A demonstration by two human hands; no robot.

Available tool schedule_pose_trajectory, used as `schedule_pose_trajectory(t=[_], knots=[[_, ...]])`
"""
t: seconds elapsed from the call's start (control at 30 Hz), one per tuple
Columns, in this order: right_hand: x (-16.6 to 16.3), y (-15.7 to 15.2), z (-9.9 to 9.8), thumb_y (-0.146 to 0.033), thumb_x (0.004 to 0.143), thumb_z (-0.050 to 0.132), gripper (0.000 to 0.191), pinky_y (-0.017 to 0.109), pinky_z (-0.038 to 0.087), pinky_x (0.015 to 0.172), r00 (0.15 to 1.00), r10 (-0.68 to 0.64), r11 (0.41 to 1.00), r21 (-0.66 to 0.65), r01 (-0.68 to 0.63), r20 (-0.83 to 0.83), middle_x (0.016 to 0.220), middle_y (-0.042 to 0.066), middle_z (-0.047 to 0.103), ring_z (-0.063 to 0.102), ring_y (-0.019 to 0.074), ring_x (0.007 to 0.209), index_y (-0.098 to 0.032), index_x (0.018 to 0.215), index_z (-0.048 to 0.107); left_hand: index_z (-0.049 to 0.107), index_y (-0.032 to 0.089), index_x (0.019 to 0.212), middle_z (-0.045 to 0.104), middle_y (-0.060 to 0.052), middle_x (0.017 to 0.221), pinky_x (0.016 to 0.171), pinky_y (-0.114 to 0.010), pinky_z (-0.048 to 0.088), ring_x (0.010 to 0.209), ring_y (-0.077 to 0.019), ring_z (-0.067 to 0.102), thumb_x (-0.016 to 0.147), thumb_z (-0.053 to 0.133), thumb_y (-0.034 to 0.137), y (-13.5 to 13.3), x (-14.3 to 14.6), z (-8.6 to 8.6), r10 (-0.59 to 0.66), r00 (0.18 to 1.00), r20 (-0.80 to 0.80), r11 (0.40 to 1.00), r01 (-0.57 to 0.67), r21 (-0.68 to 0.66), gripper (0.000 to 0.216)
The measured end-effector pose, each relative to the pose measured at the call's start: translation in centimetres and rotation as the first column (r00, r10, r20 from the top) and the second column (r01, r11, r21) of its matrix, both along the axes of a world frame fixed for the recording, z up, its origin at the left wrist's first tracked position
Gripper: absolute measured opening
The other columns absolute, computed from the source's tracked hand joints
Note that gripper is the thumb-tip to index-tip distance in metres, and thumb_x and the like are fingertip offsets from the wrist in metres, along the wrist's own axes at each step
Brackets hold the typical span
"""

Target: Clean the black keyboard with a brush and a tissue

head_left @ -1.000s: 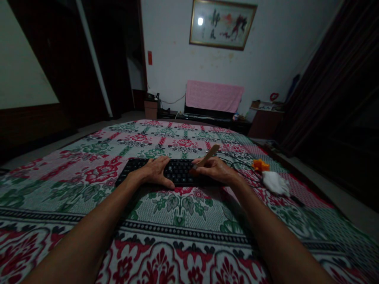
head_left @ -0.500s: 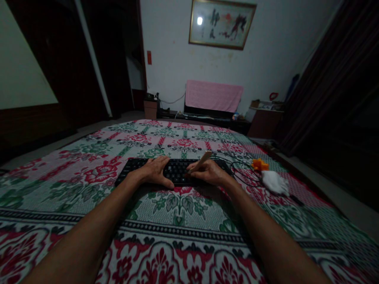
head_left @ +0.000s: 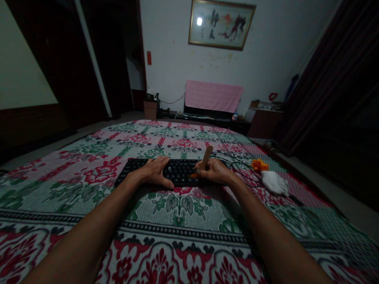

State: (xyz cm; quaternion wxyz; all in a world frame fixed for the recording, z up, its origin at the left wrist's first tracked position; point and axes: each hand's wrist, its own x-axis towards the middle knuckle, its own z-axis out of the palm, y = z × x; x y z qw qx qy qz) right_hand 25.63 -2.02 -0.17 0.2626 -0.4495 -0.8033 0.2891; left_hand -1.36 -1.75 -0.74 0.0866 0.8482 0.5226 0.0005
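Observation:
A black keyboard (head_left: 180,172) lies on a floral bedspread (head_left: 177,209). My left hand (head_left: 154,171) rests flat on the keyboard's left half, fingers spread over the keys. My right hand (head_left: 215,171) is closed around a small brush with a wooden handle (head_left: 206,157), its handle pointing up and away and its tip down on the keys near the keyboard's middle. The keyboard's black cable (head_left: 239,167) loops on the cover just right of my right hand.
A white cloth wad (head_left: 274,182) and a small orange object (head_left: 259,165) lie on the bedspread to the right. Beyond the bed stand a pink-draped low unit (head_left: 213,96), a framed picture (head_left: 221,24) and dark curtains (head_left: 331,79).
My right hand shifted left along the keyboard over the second, then tilted the brush handle more upright. My left hand stayed put.

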Motion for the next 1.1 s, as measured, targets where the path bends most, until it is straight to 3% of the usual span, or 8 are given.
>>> schedule_pose_trajectory(t=[0.17,0.43,0.6,0.87,1.1], knots=[[0.2,0.3,-0.3,-0.017,0.066,0.053,0.024,0.021,0.041,0.054,0.999,-0.053,0.998,0.036,0.052,0.011,0.069,-0.002,0.062,0.057,0.0134,0.062,-0.018,0.087,0.063,0.020,0.015,0.143,0.019,-0.016,0.151,0.111,-0.049,0.014,0.138,-0.0336,0.014,0.051,0.056,0.078,-0.1,0.0,0.2,-0.016,1.000,0.005,1.000,0.016,-0.004,0.117],[0.8,0.2,0.8,-0.025,0.070,0.063,0.026,0.026,0.046,0.068,0.996,0.088,0.996,-0.031,-0.088,0.004,0.078,0.000,0.064,0.060,0.0155,0.074,-0.017,0.095,0.062,0.022,0.017,0.143,0.022,-0.014,0.150,0.111,-0.047,0.015,0.137,-0.0335,0.016,0.051,0.056,0.077,-0.1,0.0,0.1,-0.002,1.000,0.004,1.000,0.002,0.002,0.115],[1.0,-0.3,1.6,-0.028,0.069,0.068,0.028,0.028,0.046,0.074,0.998,0.053,0.998,-0.030,-0.052,0.032,0.082,0.001,0.067,0.062,0.0172,0.078,-0.017,0.094,0.064,0.021,0.013,0.143,0.021,-0.017,0.150,0.111,-0.048,0.014,0.138,-0.0344,0.015,0.049,0.055,0.079,0.0,0.0,0.0,-0.004,1.000,0.002,1.000,0.004,0.002,0.120],[1.3,-1.3,2.9,-0.031,0.067,0.070,0.026,0.027,0.047,0.066,0.987,0.156,0.966,-0.217,-0.144,0.039,0.077,0.000,0.067,0.062,0.0163,0.072,-0.017,0.089,0.065,0.021,0.014,0.143,0.020,-0.017,0.150,0.111,-0.048,0.014,0.138,-0.0341,0.015,0.050,0.055,0.079,-0.1,0.0,0.1,-0.008,1.000,0.001,1.000,0.008,0.003,0.119],[1.5,-0.4,2.3,-0.031,0.067,0.070,0.026,0.028,0.046,0.069,0.998,0.054,0.991,-0.120,-0.058,-0.041,0.076,-0.001,0.066,0.061,0.0160,0.073,-0.018,0.088,0.064,0.022,0.018,0.142,0.020,-0.015,0.150,0.111,-0.047,0.014,0.138,-0.0340,0.015,0.051,0.056,0.078,-0.1,0.0,0.1,-0.006,1.000,0.008,1.000,0.006,0.002,0.114]])
